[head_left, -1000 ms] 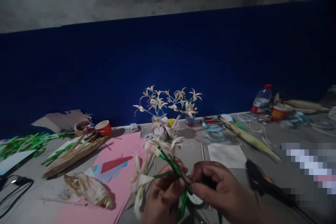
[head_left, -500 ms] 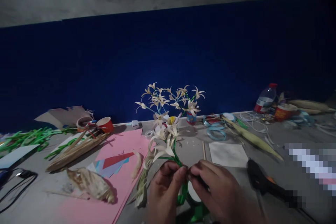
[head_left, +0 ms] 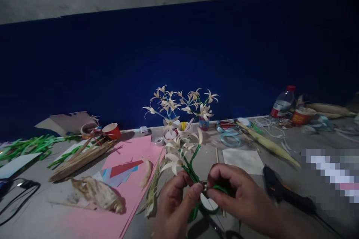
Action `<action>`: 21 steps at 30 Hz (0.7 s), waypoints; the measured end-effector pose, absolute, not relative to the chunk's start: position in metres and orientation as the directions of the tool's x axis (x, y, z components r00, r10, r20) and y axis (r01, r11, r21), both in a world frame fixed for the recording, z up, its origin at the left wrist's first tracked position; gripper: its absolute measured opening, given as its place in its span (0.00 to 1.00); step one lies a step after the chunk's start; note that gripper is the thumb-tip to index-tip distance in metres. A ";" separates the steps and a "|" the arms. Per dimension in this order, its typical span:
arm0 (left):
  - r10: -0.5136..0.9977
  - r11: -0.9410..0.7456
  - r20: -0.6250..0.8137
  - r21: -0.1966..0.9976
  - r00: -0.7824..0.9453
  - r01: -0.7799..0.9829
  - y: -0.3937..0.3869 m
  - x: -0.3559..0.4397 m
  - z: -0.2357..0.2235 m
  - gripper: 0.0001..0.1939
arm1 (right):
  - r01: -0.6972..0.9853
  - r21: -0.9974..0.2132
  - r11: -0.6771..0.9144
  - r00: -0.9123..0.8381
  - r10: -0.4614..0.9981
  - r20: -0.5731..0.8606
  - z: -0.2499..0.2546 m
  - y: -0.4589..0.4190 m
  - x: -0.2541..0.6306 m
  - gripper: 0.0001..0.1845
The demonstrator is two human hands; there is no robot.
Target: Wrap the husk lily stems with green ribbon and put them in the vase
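The left hand (head_left: pixel 179 202) is gripping the stems (head_left: pixel 191 172) of white flowers (head_left: pixel 172 159) above the bench (head_left: pixel 33 220); the right hand (head_left: pixel 238 193), just beside it, is pinching a green strip (head_left: pixel 220 188). Pink paper (head_left: pixel 126 203) is lying to their left, a glue gun (head_left: pixel 288 195) to their right.

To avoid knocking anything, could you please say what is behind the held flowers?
Behind the held flowers are white cups and other pale flowers; parts of the cups' bases are covered and cannot be seen.
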State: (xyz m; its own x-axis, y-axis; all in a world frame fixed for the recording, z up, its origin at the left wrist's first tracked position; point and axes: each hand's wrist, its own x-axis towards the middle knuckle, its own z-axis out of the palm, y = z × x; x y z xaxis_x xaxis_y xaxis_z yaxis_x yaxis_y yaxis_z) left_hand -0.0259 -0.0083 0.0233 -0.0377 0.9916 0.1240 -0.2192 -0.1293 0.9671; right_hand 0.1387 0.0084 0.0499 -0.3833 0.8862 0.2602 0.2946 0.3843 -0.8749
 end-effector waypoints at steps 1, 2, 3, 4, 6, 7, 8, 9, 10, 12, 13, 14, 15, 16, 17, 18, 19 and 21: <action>0.990 -0.138 0.133 0.970 -0.040 -0.200 -0.009 -0.026 0.024 0.10 | 0.307 -0.854 0.420 -0.400 0.871 0.285 0.051 0.008 0.140 0.05; 0.989 -0.145 0.140 0.973 -0.038 -0.179 -0.010 -0.026 0.024 0.10 | 0.318 -0.825 0.468 -0.422 0.849 0.319 0.052 0.007 0.141 0.05; 0.988 -0.151 0.146 0.976 -0.038 -0.158 -0.010 -0.027 0.024 0.10 | 0.327 -0.791 0.517 -0.443 0.823 0.355 0.052 0.007 0.143 0.06; 0.988 -0.153 0.149 0.979 -0.038 -0.133 -0.011 -0.027 0.023 0.11 | 0.334 -0.755 0.564 -0.463 0.796 0.389 0.052 0.007 0.144 0.06; 0.990 -0.141 0.139 0.986 -0.030 -0.090 -0.012 -0.029 0.022 0.12 | 0.352 -0.694 0.628 -0.489 0.756 0.435 0.050 0.006 0.146 0.06; 0.991 -0.133 0.132 0.988 -0.024 -0.076 -0.012 -0.030 0.021 0.12 | 0.356 -0.673 0.648 -0.495 0.742 0.452 0.049 0.006 0.147 0.07; 0.992 -0.126 0.125 0.989 -0.020 -0.072 -0.013 -0.031 0.022 0.12 | 0.352 -0.667 0.656 -0.496 0.735 0.462 0.048 0.006 0.147 0.06; 0.993 -0.119 0.118 0.990 -0.022 -0.079 -0.014 -0.031 0.023 0.12 | 0.336 -0.680 0.652 -0.493 0.737 0.462 0.046 0.005 0.147 0.06; 0.994 -0.112 0.110 0.989 -0.023 -0.102 -0.015 -0.031 0.024 0.12 | 0.310 -0.708 0.634 -0.482 0.747 0.458 0.045 0.005 0.146 0.05; 0.995 -0.102 0.100 0.982 -0.021 -0.161 -0.015 -0.031 0.028 0.11 | 0.243 -0.801 0.548 -0.427 0.801 0.418 0.041 0.004 0.143 0.04; 0.995 -0.102 0.100 0.977 -0.019 -0.187 -0.016 -0.031 0.030 0.10 | 0.197 -0.849 0.490 -0.393 0.833 0.389 0.038 0.003 0.141 0.04; 0.995 -0.104 0.103 0.972 -0.017 -0.211 -0.016 -0.030 0.032 0.10 | 0.136 -0.888 0.439 -0.366 0.855 0.367 0.035 0.003 0.139 0.04; 0.994 -0.107 0.106 0.966 -0.017 -0.234 -0.016 -0.029 0.033 0.10 | 0.066 -0.915 0.397 -0.345 0.870 0.352 0.033 0.003 0.136 0.06; 0.994 -0.105 0.105 0.960 -0.015 -0.260 -0.016 -0.029 0.033 0.10 | -0.008 -0.933 0.360 -0.332 0.879 0.342 0.030 0.002 0.133 0.07; 0.995 -0.098 0.100 0.953 -0.010 -0.288 -0.016 -0.028 0.034 0.11 | -0.077 -0.944 0.322 -0.323 0.887 0.329 0.029 0.002 0.131 0.08; 0.996 -0.089 0.093 0.943 -0.004 -0.320 -0.016 -0.027 0.033 0.11 | -0.139 -0.951 0.278 -0.319 0.896 0.309 0.028 0.002 0.128 0.10; 0.997 -0.076 0.081 0.932 -0.001 -0.354 -0.016 -0.027 0.033 0.11 | -0.184 -0.957 0.225 -0.318 0.907 0.274 0.027 0.001 0.126 0.12; 0.998 -0.047 0.055 0.907 0.007 -0.419 -0.015 -0.028 0.032 0.12 | -0.243 -0.964 0.104 -0.322 0.929 0.182 0.028 -0.001 0.124 0.16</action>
State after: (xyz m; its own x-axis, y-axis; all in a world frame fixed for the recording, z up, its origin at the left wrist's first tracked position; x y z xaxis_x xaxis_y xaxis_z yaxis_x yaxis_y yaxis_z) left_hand -0.0280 -0.0148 0.0317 0.0066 0.9985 0.0546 -0.4191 -0.0468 0.9067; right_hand 0.1236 -0.0013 0.0278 -0.3220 0.9291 0.1819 -0.2434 0.1044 -0.9643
